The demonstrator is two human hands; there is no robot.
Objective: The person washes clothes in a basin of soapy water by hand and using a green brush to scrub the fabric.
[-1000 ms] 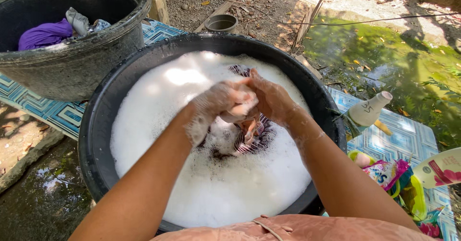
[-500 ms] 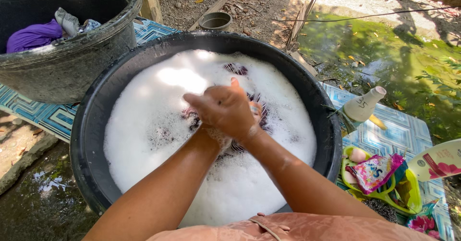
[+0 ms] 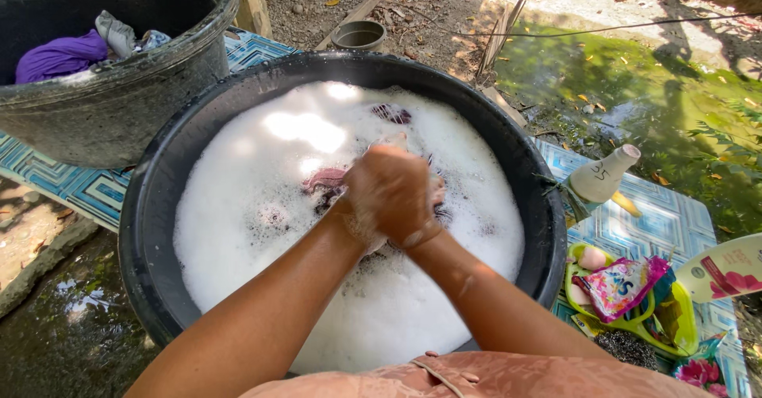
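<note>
Our right hand [image 3: 394, 192] lies clenched over our left hand [image 3: 359, 225], both bunched on a dark striped garment [image 3: 329, 182] in the middle of the black wash tub [image 3: 151, 207]. Thick white suds [image 3: 262, 160] cover the garment. Left-hand grip is mostly hidden; we cannot tell.

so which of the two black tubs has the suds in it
The big black tub nearest the person, where both hands scrub cloth. The other black tub, upper left, holds purple and grey clothes, no foam.

R hand [image 3: 394, 192] now fisted over L; thumb tucked.
</note>
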